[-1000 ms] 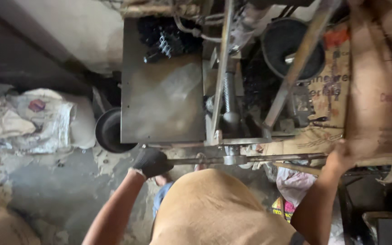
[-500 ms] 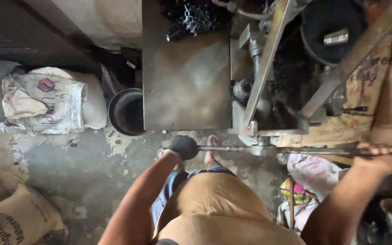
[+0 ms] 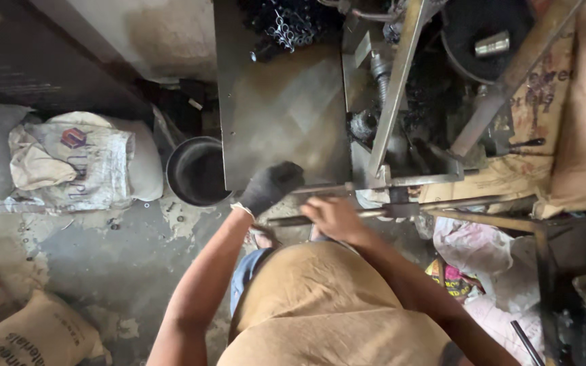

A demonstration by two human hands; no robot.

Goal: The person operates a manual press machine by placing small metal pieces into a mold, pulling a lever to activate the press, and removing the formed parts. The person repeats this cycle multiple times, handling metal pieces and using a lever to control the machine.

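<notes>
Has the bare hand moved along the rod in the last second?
Yes. The right hand slid left along the rod, from its far right end to beside the gloved left hand, near the metal table's front corner.

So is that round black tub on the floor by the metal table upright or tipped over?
Upright. The black tub shows its open mouth and full round rim to the camera looking down, beside the metal table. Whether anything is inside cannot be told.

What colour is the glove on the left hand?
Black, with a pale cuff; the glove shows in the head view.

Black glove on left hand point(image 3: 270, 186), tan shirt, blue jeans.
</notes>
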